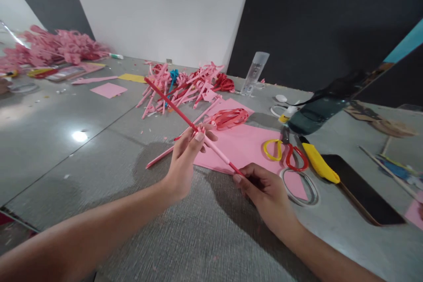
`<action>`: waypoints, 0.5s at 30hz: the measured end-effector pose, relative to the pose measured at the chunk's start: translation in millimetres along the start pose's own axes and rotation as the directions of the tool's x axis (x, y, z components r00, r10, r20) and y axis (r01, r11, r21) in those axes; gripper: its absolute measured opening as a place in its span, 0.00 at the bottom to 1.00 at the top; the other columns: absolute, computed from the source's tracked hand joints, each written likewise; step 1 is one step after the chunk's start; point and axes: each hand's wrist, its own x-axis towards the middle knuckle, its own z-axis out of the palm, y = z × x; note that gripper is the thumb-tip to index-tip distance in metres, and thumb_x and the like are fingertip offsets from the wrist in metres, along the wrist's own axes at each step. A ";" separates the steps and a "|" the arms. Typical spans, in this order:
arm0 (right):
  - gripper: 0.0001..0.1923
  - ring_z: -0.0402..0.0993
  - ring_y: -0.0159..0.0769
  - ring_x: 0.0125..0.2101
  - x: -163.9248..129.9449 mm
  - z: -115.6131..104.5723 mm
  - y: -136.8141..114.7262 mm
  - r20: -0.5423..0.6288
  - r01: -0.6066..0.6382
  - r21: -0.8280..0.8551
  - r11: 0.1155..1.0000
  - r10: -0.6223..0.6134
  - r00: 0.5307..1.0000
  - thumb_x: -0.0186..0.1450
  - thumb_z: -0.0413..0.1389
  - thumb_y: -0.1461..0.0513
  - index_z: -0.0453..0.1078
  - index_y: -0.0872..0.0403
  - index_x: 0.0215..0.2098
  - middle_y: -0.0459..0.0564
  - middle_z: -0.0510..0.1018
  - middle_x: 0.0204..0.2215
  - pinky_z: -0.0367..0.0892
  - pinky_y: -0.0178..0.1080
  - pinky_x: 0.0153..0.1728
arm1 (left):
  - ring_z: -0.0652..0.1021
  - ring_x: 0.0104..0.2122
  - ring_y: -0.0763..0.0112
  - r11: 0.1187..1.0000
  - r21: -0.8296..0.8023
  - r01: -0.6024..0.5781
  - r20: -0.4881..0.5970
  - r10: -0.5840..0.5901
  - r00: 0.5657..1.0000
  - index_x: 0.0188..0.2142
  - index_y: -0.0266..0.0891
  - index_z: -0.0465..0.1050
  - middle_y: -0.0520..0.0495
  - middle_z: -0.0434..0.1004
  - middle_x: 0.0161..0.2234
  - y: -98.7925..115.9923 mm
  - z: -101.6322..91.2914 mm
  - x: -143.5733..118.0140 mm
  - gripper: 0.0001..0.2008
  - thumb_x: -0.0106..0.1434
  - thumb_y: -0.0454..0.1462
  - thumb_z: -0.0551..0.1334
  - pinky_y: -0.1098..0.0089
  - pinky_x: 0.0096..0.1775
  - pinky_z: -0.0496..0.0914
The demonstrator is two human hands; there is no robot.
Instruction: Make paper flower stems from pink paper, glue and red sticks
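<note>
My left hand (187, 156) is closed around the middle of a thin rolled paper stick (172, 105), red at its upper left and pink toward the lower right. Small curled pink strips bunch at the left fingertips. Between thumb and fingers, my right hand (264, 194) pinches the red lower end of the same stick. Just beyond the hands, pink paper sheets (251, 141) lie on the table, with a bundle of red and pink paper strips (229, 119) on top. A loose pink rolled stick (160, 157) rests left of my left hand.
Scissors (292, 156), a yellow cutter (319, 163), a tape roll (300, 188) and a dark phone (363, 189) lie right. A clear tube (254, 72), a glue bottle (287, 113) and a dark bottle (317, 112) stand behind. Pink paper sticks (185, 83) pile up mid-back; curled strips (56, 46) heap far left.
</note>
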 end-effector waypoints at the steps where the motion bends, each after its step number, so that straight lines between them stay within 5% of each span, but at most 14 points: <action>1: 0.19 0.60 0.30 0.22 -0.2 -0.1 -0.5 0.002 -0.003 0.005 1.000 0.003 1.000 0.65 0.63 0.47 0.71 0.53 0.28 0.43 0.68 0.20 0.54 0.34 0.22 | 0.75 0.41 0.65 1.000 -0.003 0.004 0.012 -0.004 1.000 0.42 0.43 0.78 0.43 0.80 0.43 -0.2 -0.9 0.5 0.16 0.69 0.51 0.62 0.66 0.42 0.68; 8: 0.22 0.63 0.31 0.23 -0.4 0.0 -2.4 0.043 -0.011 0.041 0.999 0.009 0.999 0.69 0.58 0.46 0.71 0.54 0.26 0.46 0.72 0.22 0.58 0.35 0.24 | 0.74 0.34 0.69 1.000 0.017 0.026 0.105 -0.028 0.994 0.40 0.42 0.79 0.47 0.76 0.33 4.2 6.5 -1.1 0.12 0.67 0.47 0.67 0.67 0.41 0.71; 15: 0.24 0.62 0.31 0.22 -1.5 -1.5 2.4 0.098 0.008 -0.005 1.000 -0.008 0.995 0.69 0.57 0.44 0.72 0.54 0.28 0.46 0.72 0.21 0.57 0.35 0.23 | 0.72 0.33 0.70 0.995 0.090 0.036 0.069 -0.042 0.997 0.35 0.42 0.81 0.47 0.78 0.35 3.8 6.1 1.4 0.14 0.66 0.50 0.68 0.68 0.40 0.71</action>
